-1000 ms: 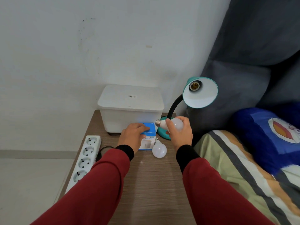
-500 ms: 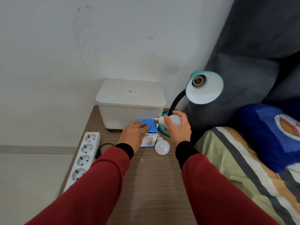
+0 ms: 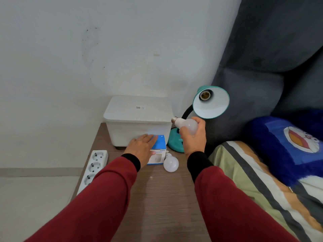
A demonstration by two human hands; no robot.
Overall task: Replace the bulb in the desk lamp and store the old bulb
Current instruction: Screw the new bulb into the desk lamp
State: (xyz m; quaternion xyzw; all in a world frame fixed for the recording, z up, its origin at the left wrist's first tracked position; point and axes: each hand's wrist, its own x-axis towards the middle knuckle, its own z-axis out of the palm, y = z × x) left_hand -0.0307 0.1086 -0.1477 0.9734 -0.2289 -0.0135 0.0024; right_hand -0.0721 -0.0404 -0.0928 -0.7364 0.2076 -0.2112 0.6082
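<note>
Right hand point(image 3: 193, 138) raised gripping bulb point(image 3: 186, 125) below lamp point(image 3: 210, 103); left hand point(image 3: 142, 147) flat, open on box point(image 3: 160, 144).

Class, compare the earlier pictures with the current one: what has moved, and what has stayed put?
The right hand has lifted its bulb up toward the lamp's empty socket. The left hand stays flat on the blue box; the second bulb still lies on the table.

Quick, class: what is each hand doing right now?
Left hand: open, flat on the blue bulb box.
Right hand: closed around a white bulb.
</note>
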